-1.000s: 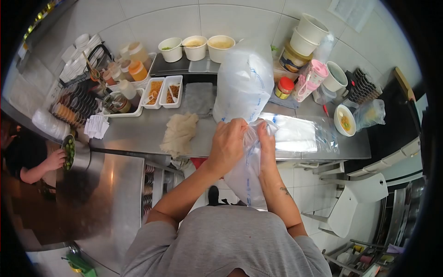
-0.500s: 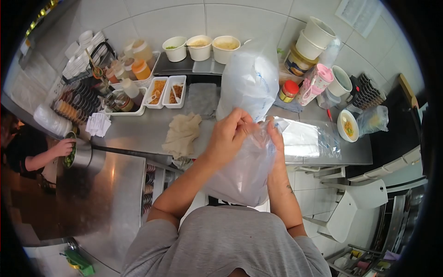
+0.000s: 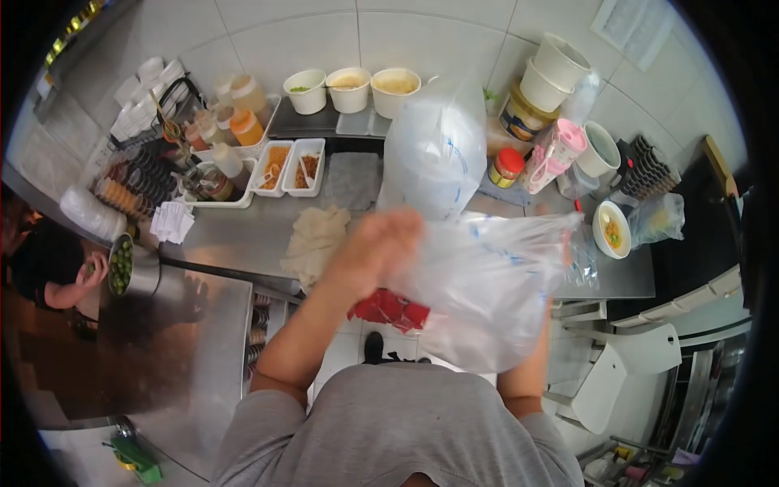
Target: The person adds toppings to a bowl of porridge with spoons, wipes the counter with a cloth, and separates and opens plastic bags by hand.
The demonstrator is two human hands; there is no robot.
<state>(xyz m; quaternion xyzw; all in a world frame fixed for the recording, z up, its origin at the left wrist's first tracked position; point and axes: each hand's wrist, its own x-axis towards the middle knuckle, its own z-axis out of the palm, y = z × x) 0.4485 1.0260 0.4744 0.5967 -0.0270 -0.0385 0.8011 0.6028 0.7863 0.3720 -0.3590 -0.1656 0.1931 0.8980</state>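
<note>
Forearms [image 3: 300, 329] fwd, R behind bag [image 3: 487, 296]

Held bag [image 3: 487, 284]: we see thin translucent plastic, glossy and wrinkled.
Counter [image 3: 239, 242]: we see smooth metal with a soft shine.
Rag [image 3: 315, 239]: matt, rumpled cloth, as we see it.
Wall tiles [image 3: 284, 32]: smooth, faintly glossy to our eyes.
Chair [image 3: 604, 390]: smooth plastic.
Shirt [image 3: 398, 430]: soft matt cloth.

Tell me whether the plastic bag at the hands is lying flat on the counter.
No, the plastic bag is puffed out in the air, its lower end hanging in front of the counter.
</note>
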